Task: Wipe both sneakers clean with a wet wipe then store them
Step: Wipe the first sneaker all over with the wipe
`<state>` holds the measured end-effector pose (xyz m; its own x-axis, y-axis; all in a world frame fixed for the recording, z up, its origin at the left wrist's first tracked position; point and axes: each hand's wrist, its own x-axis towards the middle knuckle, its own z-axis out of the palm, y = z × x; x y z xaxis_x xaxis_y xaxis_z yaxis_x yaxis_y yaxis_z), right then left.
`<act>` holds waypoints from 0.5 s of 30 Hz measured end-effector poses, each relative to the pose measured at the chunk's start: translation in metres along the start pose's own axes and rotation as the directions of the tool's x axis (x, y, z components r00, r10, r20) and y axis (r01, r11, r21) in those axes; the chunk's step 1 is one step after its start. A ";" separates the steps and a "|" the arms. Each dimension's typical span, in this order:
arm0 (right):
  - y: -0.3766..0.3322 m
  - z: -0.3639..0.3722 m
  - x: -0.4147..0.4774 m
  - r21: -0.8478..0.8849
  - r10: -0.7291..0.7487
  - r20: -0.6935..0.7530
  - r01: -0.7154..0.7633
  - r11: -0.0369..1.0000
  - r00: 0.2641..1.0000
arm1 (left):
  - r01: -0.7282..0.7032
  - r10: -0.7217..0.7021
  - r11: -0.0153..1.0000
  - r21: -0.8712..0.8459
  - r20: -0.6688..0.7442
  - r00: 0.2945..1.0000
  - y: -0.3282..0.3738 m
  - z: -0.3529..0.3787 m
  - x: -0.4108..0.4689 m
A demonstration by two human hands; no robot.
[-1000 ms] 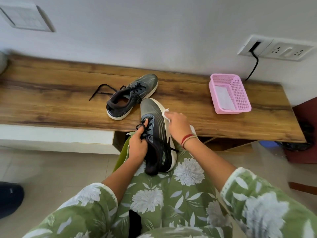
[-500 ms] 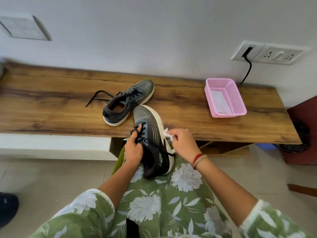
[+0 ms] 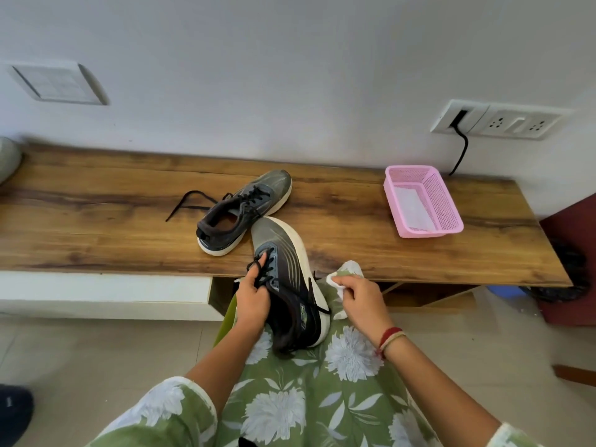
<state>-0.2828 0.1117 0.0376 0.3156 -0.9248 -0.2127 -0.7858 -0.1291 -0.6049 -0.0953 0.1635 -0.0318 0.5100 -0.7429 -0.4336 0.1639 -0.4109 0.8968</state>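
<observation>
We're mid-wipe on the first shoe. Our left hand [image 3: 253,298] has its fingers hooked through the laces of the sneaker [image 3: 283,253], clamping it by the tongue, heel down on our lap [image 3: 322,398] and toe tipped up over the bench [image 3: 96,221] edge. Our right hand [image 3: 364,298] pinches the crumpled wet wipe [image 3: 335,282] between thumb and curled fingers, just off the shoe's white sole. We can't tell whether wipe and rubber are touching.

By our reckoning the outer sole wall is the job in hand. The next move calls for pressing the wipe back against that rim and dragging it along, with the left fingers holding the shoe firm or rolling it to show a fresh side.

Just beyond our left fingertips the second sneaker [image 3: 245,211] lies on the bench, almost nudging the held toe, its loose lace [image 3: 190,204] trailing away to the left. It looks untouched by the wipe, so we judge the task under halfway.

Well off past our right knuckles sits a pink basket [image 3: 451,221] with a white sheet [image 3: 411,208] inside, and a black cord [image 3: 462,153] drops behind it. Nothing blocks the wiping, though that close toe could snag.
</observation>
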 end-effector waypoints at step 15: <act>-0.015 -0.001 -0.005 -0.073 -0.029 0.002 0.029 0.997 1.000 | 0.054 -0.054 0.977 -0.206 0.001 0.999 0.010 0.002 -0.001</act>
<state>-0.2730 0.1181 0.0489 0.3390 -0.9200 -0.1966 -0.8132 -0.1815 -0.5530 -0.0957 0.1587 -0.0223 0.4992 -0.7201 -0.4819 0.3614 -0.3325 0.8711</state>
